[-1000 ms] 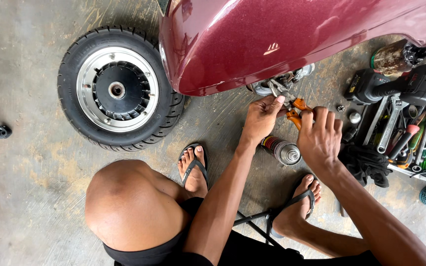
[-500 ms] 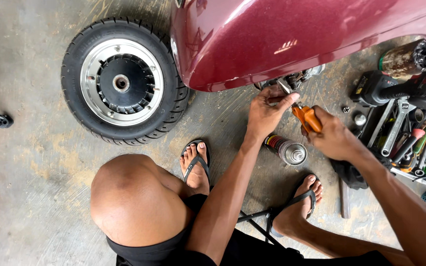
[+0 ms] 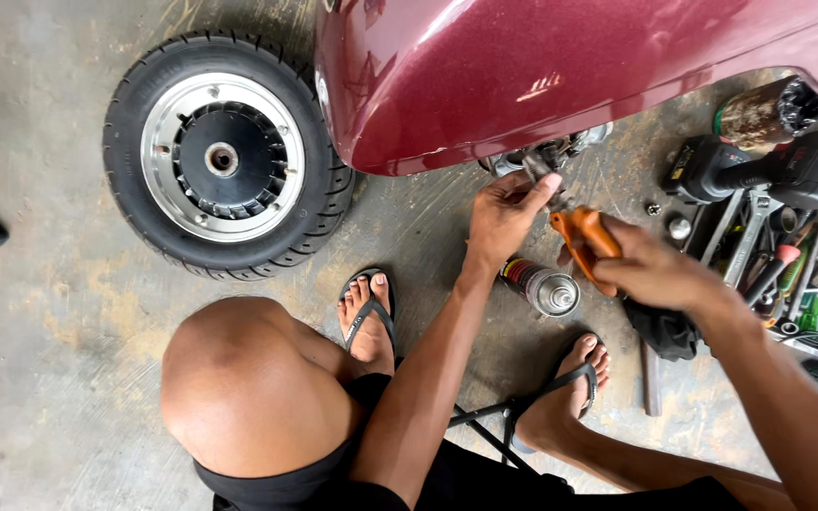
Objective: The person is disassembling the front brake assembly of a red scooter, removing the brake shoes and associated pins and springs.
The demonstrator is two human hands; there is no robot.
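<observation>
My left hand (image 3: 506, 210) reaches up under the edge of a dark red scooter body panel (image 3: 570, 66), its fingers pinching a small metal part (image 3: 534, 163) there. My right hand (image 3: 650, 270) grips orange-handled pliers (image 3: 581, 237), whose jaws point up toward that same metal part. A spray can (image 3: 542, 286) lies on the concrete floor just below both hands. I am squatting, with my left knee (image 3: 248, 378) in front and both feet in black sandals.
A removed scooter wheel (image 3: 224, 156) with a silver rim lies flat on the floor to the left. A tray of tools (image 3: 788, 265) and a black power tool (image 3: 769, 166) sit to the right. A black cloth (image 3: 665, 331) lies by my right foot (image 3: 570, 388).
My right hand has shifted right and lower with the pliers. My left hand has stayed at the metal part under the panel. The view has drifted slightly.
</observation>
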